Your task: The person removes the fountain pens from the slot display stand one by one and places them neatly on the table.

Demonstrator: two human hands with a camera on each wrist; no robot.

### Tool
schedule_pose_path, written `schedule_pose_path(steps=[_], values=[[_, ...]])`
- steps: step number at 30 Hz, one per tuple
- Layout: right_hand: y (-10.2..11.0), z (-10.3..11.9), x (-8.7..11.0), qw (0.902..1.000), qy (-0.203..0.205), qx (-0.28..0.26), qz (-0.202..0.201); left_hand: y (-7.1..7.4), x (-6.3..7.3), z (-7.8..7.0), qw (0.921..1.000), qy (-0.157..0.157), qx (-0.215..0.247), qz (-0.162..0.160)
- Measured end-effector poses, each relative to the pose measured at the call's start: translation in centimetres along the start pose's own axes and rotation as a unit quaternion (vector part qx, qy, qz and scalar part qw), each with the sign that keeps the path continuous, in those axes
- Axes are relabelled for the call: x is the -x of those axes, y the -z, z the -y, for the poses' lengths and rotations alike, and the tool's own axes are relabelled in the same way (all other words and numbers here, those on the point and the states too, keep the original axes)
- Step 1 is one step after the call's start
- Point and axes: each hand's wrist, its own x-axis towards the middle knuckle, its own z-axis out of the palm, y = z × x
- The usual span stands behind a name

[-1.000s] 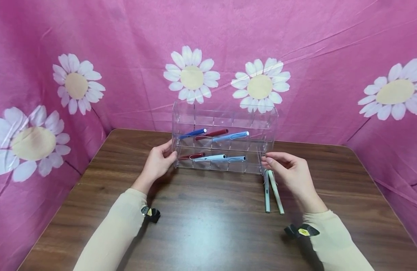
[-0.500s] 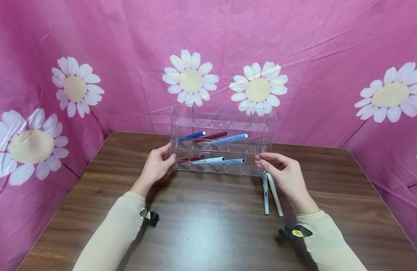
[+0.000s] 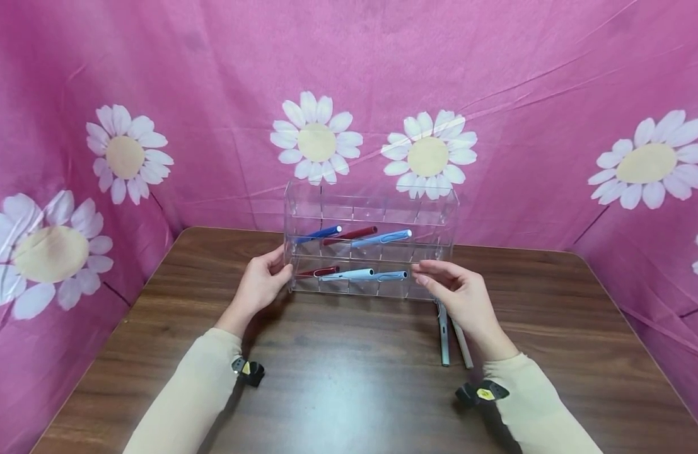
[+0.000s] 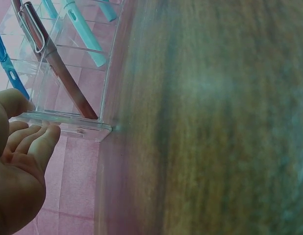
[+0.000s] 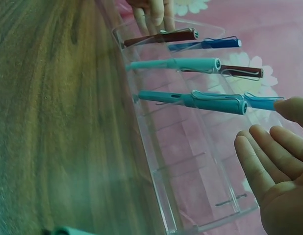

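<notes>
1. Clear rack stands on the table, between the hands.
2. Left hand pinches the rack's left wall; right hand holds nothing — thumb and fingertips apart.
3. Rightmost lower-row pen sits in the rack, just left of right fingertips; long axis roughly crosswise, cap toward them — right hand nearer; contact: can't tell.
</notes>
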Motion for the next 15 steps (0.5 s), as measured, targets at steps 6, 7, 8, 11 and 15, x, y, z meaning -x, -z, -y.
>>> schedule_pose_path(steps=[6, 7, 8, 11, 15], values=[[-0.7, -0.3, -0.2, 1.0, 0.001, 0.0, -0.004, -0.1, 0.1, 0.0, 0.9998, -0.015, -0.008, -0.012], [-0.8, -0.3, -0.2, 1.0, 0.001, -0.004, -0.004, -0.2, 0.1, -0.1, 0.9998, -0.013, -0.006, -0.012], [-0.9, -0.4, -0.3, 1.0, 0.002, -0.007, -0.004, -0.1, 0.1, -0.1, 0.9999, -0.01, -0.004, -0.011], [-1.2, -0.5, -0.4, 1.0, 0.005, -0.008, 0.0, -0.1, 0.1, 0.0, 1.0, 0.001, -0.003, -0.004], [-1.5, -0.7, -0.4, 0.9999, 0.007, -0.007, 0.004, 0.0, 0.0, -0.1, 1.0, 0.007, -0.001, 0.0]])
